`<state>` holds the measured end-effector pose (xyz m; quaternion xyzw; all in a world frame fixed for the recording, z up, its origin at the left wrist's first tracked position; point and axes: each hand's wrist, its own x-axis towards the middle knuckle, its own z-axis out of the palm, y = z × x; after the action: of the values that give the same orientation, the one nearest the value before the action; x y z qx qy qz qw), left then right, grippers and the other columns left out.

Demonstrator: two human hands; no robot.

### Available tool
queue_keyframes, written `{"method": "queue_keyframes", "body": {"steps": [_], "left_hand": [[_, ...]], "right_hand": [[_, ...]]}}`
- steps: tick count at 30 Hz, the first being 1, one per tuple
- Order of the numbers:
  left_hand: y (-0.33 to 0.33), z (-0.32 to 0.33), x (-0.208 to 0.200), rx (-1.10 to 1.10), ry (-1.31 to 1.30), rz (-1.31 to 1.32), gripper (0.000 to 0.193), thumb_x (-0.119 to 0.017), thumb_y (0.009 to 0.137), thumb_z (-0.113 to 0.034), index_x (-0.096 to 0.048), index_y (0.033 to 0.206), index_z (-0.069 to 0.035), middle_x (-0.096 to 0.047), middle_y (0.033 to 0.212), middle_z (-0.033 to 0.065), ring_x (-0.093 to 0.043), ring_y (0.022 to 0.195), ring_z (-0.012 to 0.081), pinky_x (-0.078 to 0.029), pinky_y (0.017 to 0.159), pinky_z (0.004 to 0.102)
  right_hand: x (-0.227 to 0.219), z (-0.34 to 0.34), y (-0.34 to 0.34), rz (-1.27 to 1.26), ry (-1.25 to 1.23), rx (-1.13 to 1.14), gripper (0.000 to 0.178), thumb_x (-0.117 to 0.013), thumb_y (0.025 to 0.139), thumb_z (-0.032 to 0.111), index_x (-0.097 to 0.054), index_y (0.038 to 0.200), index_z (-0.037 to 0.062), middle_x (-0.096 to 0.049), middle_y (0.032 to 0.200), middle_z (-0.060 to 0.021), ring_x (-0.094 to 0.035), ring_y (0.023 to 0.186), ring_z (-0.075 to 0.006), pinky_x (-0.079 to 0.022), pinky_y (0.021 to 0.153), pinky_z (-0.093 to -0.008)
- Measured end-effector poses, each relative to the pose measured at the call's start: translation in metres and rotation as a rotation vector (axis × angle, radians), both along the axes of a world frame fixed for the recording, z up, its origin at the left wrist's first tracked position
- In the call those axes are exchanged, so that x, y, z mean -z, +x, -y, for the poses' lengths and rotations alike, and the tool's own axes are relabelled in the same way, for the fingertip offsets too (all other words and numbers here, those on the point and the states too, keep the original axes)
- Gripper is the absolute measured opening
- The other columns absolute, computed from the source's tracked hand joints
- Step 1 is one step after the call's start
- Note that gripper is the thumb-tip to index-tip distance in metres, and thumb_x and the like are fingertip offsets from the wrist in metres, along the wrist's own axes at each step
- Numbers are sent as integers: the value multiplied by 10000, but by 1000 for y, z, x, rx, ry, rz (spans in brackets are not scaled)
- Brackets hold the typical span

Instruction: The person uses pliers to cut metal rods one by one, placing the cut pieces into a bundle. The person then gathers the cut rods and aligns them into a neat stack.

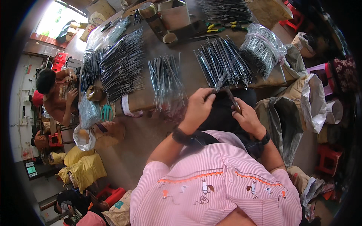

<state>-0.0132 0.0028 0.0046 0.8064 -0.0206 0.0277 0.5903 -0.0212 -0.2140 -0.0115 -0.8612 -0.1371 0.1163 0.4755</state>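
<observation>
Pinched between the thumb and fingers of my left hand [200, 107] is a thin dark metal piece [221, 81], slanting up over the table edge. My right hand [247, 117] grips a slim tool with a brownish handle [233, 101]; its upper end comes close to the metal piece, and its exact kind is unclear. Just beyond both hands lies a pile of thin dark metal rods [222, 62]. A smaller pile of rods [166, 77] is spread to its left. At the right, a clear plastic bag [260, 51] holds more thin rods.
On the table [158, 41] are larger rod piles [122, 62], teal-handled scissors [107, 112], a tape roll [94, 93], yellow-handled pliers [215, 28] and a tin [148, 10]. Open sacks [281, 120] stand at my right. Another person [58, 94] sits at the left.
</observation>
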Motion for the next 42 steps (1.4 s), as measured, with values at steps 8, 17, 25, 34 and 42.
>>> {"method": "queue_keyframes", "body": {"steps": [8,17,25,34,42], "left_hand": [[22,-96,48,-399,-167,-284,366,-560,903,-40,-547,1248,82,-623,777,34,-528,587,67,-412,496,223],[18,-92,28,-226,456,-116,530,-653,854,-214,-521,1290,56,-568,1158,213,-604,905,253,-506,763,328],[65,-14,52,-156,525,-212,443,-661,838,-276,-522,1162,-7,-525,1150,250,-576,1015,451,-481,874,485],[89,-26,71,-132,452,-252,396,-666,738,-138,-535,1077,22,-653,885,201,-646,834,348,-530,725,416],[65,-43,34,-7,-799,-626,147,-621,829,-26,-609,976,-32,-582,797,35,-595,703,146,-549,616,254]], "right_hand": [[7,-3,1,-232,183,-36,469,-516,816,93,-491,1276,2,-628,863,-124,-611,736,-247,-495,710,-325],[2,2,-3,-358,406,81,459,-476,834,34,-499,1292,12,-583,838,-47,-565,649,-105,-455,572,-235],[-4,0,-11,-438,553,104,412,-471,849,18,-509,1259,-4,-582,815,-50,-546,623,-92,-466,581,-228],[6,30,-11,-510,567,238,256,-512,823,62,-546,1068,-6,-597,792,-70,-583,613,-130,-480,554,-259],[45,88,34,-525,1241,576,267,-471,886,219,-579,1039,30,-607,799,-90,-588,672,-201,-481,618,-308]]}}
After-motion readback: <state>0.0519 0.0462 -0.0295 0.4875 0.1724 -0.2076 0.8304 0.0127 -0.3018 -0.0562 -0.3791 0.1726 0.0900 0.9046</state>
